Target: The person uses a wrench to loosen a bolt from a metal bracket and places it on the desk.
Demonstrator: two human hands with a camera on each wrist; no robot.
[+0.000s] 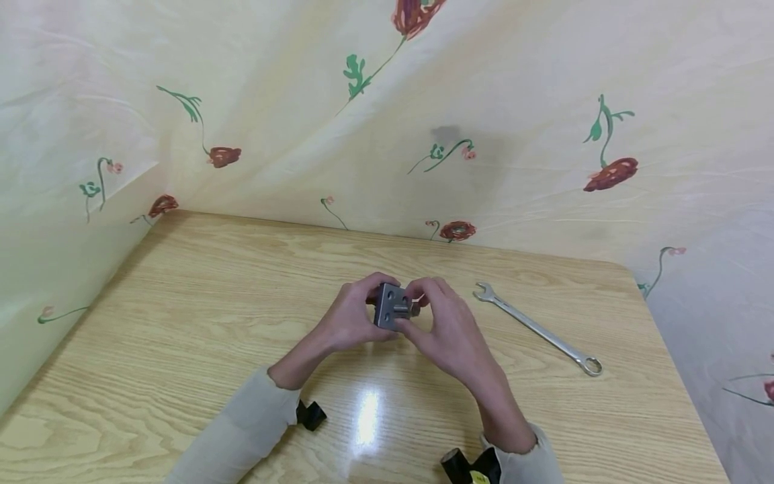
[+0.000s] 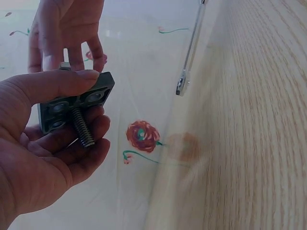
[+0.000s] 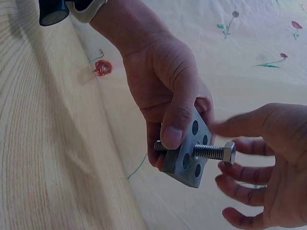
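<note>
My left hand [image 1: 353, 316] grips a grey metal plate [image 3: 183, 165] by its edges, with the thumb on one side and the fingers on the other. The plate has several round holes. A hex bolt [image 3: 211, 152] passes through its middle; its head stands out on the right, and its threaded end [image 2: 84, 129] comes out on the other face. My right hand [image 1: 453, 336] is beside the bolt head, fingers spread and loosely bent around it. In the right wrist view the head shows uncovered between thumb and fingers, and the thumb tip is right at the plate's edge.
A combination wrench [image 1: 538, 329] lies slanted on the wood-grain table [image 1: 242, 296], right of my hands, its open end farther away. Flower-patterned cloth [image 1: 290, 134] hangs behind the table and along its sides. Black wrist cameras [image 1: 311, 415] sit at both sleeves.
</note>
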